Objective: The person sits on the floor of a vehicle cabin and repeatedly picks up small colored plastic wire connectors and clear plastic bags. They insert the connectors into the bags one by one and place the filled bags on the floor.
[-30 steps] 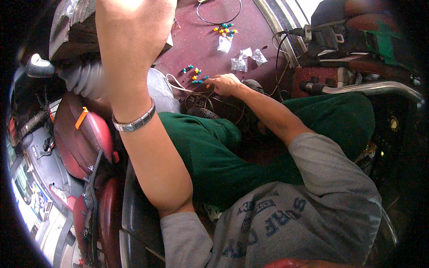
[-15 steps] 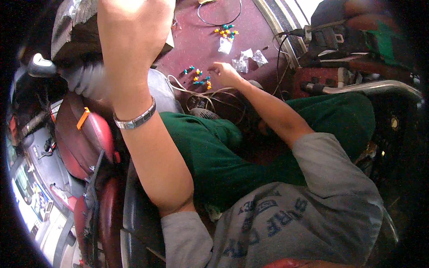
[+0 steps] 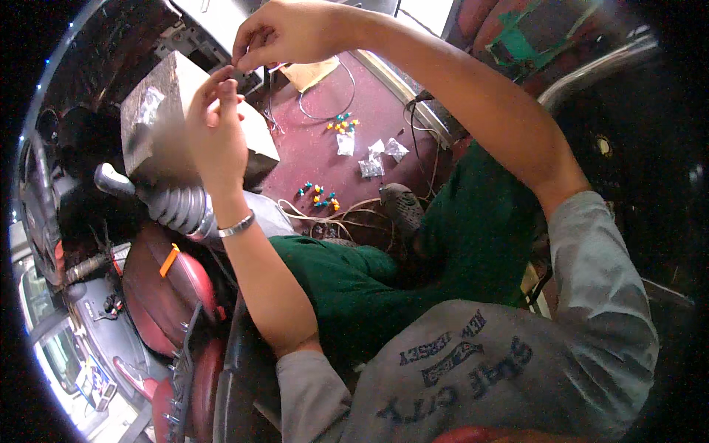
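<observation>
My right hand [image 3: 284, 33] is raised at the top of the view, its thumb and fingers pinched on a thin pale wire [image 3: 278, 66] that hangs below it. Just under it is my left hand [image 3: 214, 129], a metal bracelet on its wrist and its fingertips drawn together close to the right fingertips. Whether the left fingers grip anything is too small to tell. Below both hands lie my green trousers [image 3: 347, 280] and a dark shoe [image 3: 401, 208] on a maroon floor mat [image 3: 310, 159].
Small coloured connectors [image 3: 320, 196] and a second cluster [image 3: 341, 124] lie on the mat beside small clear bags [image 3: 371, 167] and loose wires [image 3: 336, 215]. A gear lever with a ribbed boot [image 3: 173, 207], a red seat [image 3: 166, 284] and a grey box [image 3: 159, 111] are at left.
My right hand has left the connectors on the floor and risen to meet my left hand. The left hand has come lower into view, and the camera has tilted up.
</observation>
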`<state>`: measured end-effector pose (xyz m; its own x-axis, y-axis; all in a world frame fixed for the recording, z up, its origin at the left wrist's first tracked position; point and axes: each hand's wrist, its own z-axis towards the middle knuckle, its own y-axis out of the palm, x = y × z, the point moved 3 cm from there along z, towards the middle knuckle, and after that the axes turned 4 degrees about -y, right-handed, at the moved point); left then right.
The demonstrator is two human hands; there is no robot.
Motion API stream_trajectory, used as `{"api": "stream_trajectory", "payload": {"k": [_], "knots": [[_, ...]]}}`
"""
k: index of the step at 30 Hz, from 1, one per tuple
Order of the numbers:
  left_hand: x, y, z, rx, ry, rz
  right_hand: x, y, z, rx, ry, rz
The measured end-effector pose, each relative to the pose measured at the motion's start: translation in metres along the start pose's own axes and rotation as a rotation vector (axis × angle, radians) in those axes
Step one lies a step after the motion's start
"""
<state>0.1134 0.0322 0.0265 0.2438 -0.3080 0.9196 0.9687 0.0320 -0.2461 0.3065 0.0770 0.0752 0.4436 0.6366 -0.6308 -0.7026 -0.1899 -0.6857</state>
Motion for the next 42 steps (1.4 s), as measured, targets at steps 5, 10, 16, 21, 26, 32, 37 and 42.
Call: {"api": "stream_trajectory", "payload": {"k": [5,10,16,21,26,32,37,42], "knots": [[0.025,0.04,-0.021,-0.112,-0.084,-0.293,-0.026,-0.018,-0.079,0.351,-0.009,0.213],[0.029,0.06,-0.034,-0.222,-0.171,-0.207,-0.023,-0.012,-0.11,0.234,0.117,0.167],[0.021,0.058,-0.032,-0.239,-0.256,-0.326,-0.026,-0.019,-0.106,0.181,-0.006,0.203],[0.019,0.054,-0.035,-0.237,-0.321,-0.399,-0.022,-0.019,-0.106,0.169,0.006,0.313],[0.021,0.057,-0.034,-0.149,-0.23,-0.32,-0.018,-0.029,-0.108,0.215,0.064,0.302],[0.028,0.059,-0.035,-0.019,-0.09,-0.339,-0.022,-0.038,-0.111,0.248,0.056,0.172],[0.031,0.059,-0.039,0.045,-0.057,-0.32,-0.028,-0.033,-0.111,0.298,-0.014,0.083],[0.038,0.064,-0.044,0.184,0.069,-0.224,-0.036,-0.028,-0.112,0.345,0.034,0.084]]}}
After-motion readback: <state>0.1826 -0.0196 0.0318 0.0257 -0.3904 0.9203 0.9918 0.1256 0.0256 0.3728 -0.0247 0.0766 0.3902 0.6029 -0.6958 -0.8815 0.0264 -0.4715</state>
